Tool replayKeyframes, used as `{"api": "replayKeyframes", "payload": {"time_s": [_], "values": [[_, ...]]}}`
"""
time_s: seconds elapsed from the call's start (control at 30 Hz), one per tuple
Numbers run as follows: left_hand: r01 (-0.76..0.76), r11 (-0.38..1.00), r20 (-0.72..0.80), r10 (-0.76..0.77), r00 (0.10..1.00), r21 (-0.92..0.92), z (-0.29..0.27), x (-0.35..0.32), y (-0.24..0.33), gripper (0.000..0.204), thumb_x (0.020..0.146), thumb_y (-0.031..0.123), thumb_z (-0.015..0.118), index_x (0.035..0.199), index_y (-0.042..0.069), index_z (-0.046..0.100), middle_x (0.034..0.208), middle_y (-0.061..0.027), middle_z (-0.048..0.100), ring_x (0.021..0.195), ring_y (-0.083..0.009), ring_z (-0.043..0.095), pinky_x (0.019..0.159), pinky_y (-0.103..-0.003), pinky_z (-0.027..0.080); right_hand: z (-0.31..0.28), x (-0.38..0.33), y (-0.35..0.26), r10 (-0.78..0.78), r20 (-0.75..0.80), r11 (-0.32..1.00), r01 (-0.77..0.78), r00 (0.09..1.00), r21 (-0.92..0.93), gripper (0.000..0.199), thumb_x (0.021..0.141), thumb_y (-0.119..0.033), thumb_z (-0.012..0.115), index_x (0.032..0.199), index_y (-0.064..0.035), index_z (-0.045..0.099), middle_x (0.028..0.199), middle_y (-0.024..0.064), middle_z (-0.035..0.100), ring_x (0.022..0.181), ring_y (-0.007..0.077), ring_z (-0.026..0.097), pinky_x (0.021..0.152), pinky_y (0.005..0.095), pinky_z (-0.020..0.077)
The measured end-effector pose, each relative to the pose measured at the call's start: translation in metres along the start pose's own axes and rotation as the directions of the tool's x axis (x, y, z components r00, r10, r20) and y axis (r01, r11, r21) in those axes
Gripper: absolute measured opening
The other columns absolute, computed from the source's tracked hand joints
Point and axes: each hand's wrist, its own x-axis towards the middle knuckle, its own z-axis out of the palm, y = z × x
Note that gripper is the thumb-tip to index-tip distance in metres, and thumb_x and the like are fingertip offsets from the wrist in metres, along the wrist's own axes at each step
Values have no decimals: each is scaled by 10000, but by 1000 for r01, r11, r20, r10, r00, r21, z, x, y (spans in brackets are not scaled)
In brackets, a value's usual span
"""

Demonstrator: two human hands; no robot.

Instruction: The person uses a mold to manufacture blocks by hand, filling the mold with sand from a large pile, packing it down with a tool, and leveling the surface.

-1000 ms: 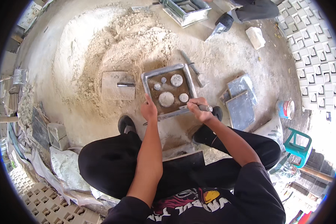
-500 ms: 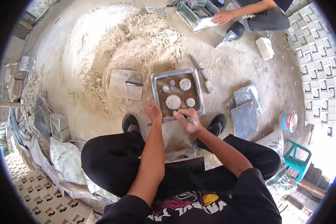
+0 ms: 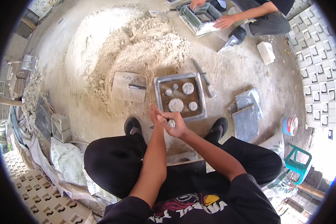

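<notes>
Between my feet a square metal mould frame [image 3: 157, 89] lies on the floor, with a layer of brown powder inside. Several round, dusty discs sit in it, among them a large disc [image 3: 176, 105] near the front and another disc [image 3: 188, 88] at the back right. My right hand [image 3: 174, 126] is wrapped round a tool with a rounded grey handle [image 3: 171, 123]; its working end is hidden. Close against it, at the frame's front left corner, my left hand [image 3: 154, 114] has its fingers stretched out and is partly covered by the right.
Beyond the frame spreads a heap of pale sand [image 3: 138, 44], with a flat board [image 3: 122, 87] bearing a handle at its edge. A hammer-like tool [image 3: 205, 80] lies right of the frame, then dark slabs [image 3: 245, 121]. A co-worker's hand [image 3: 224, 22] rests on another mould.
My right hand has moved left with the tool, from the frame's front edge to beside my left hand. The left hand has stayed near the corner. The view has shifted slightly.
</notes>
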Motion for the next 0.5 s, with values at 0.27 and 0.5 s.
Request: {"api": "replayKeyframes", "payload": {"time_s": [0.27,0.5], "values": [[288,953,104,-297,949,97,-4,-7,80,730,933,516,260,852,-118,613,875,-354,593,887,-510,548,796,-541,384,-26,-9,-9,26,137,999,-21,990,-40,315,873,-81,570,592,-1,450,524,61,354,498,107,318,464,298,294],[253,966,17,-254,967,61,-2,-1,53,729,933,497,249,842,-125,618,882,-356,594,904,-523,539,824,-545,382,-28,8,-15,58,123,997,-52,991,-53,309,892,-104,562,616,12,482,524,56,412,519,79,360,473,294,321]]}}
